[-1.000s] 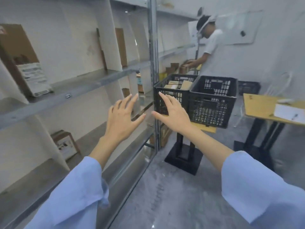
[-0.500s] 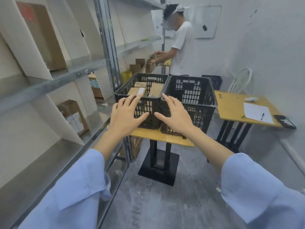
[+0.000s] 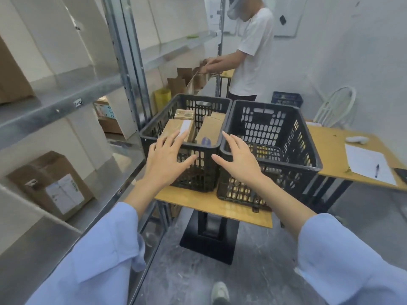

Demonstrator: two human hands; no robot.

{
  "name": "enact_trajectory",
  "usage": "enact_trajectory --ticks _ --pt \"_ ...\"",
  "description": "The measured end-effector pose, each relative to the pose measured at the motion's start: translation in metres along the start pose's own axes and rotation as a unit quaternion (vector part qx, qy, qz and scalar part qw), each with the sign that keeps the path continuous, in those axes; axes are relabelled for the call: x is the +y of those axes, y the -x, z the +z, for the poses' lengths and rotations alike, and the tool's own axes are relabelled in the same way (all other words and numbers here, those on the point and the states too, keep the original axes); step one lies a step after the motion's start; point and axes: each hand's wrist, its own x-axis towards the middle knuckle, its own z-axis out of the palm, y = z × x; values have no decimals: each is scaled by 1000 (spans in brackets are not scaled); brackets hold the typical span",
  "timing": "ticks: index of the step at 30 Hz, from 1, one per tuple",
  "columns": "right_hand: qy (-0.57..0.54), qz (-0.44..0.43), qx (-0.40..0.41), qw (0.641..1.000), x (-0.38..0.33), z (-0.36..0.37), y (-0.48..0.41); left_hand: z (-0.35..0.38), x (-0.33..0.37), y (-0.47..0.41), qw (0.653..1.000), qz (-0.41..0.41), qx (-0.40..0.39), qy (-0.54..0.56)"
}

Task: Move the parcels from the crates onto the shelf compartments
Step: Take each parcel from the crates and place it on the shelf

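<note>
Two black plastic crates stand side by side on a small yellow table (image 3: pixel 211 204). The left crate (image 3: pixel 187 148) holds three brown cardboard parcels: one with a white label (image 3: pixel 178 129), one on its right (image 3: pixel 209 130), and a small one behind (image 3: pixel 184 114). I see no parcels in the right crate (image 3: pixel 271 150). My left hand (image 3: pixel 166 160) is raised with fingers spread before the left crate's near rim, holding nothing. My right hand (image 3: pixel 239 160) is spread the same way in front of the gap between the crates. The metal shelf (image 3: pixel 66 95) runs along the left.
A labelled brown box (image 3: pixel 51 186) sits in a lower shelf compartment. Another person in a white shirt (image 3: pixel 251 53) works at the far end of the shelf. A second yellow table (image 3: pixel 343 150) with paper and a pen stands right, a white chair (image 3: pixel 334 106) behind it.
The view has swung from the shelf toward the crates and come closer. Both hands stay raised and spread, now right in front of the crates.
</note>
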Motion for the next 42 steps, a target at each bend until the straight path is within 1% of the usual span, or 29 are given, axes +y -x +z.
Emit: enact_trajectory --ticks 5,9,15,22,28,35,37,39,42 --pt "-21 0 0 1000 32 21 -74 45 -18 -71 1000 -4 -12 4" --pt "-64 21 -8 998 58 40 -125 81 -27 -128 999 6 -40 7" --pt "-59 24 -29 998 86 67 -185 132 -48 -180 996 17 -88 29" --pt "-28 13 -22 999 104 89 -224 174 -70 -222 976 108 -171 86" --pt "18 37 -21 999 107 100 -234 200 -81 -248 955 163 -207 135" --pt "91 38 -50 994 101 105 -255 217 -102 -265 955 137 -198 171" --pt "105 39 -45 993 99 108 -258 222 -104 -267 948 116 -199 222" --pt "109 47 -38 992 97 110 -260 224 -104 -269 932 84 -219 276" --pt "135 73 -60 986 95 110 -263 226 -107 -273 921 62 -242 299"
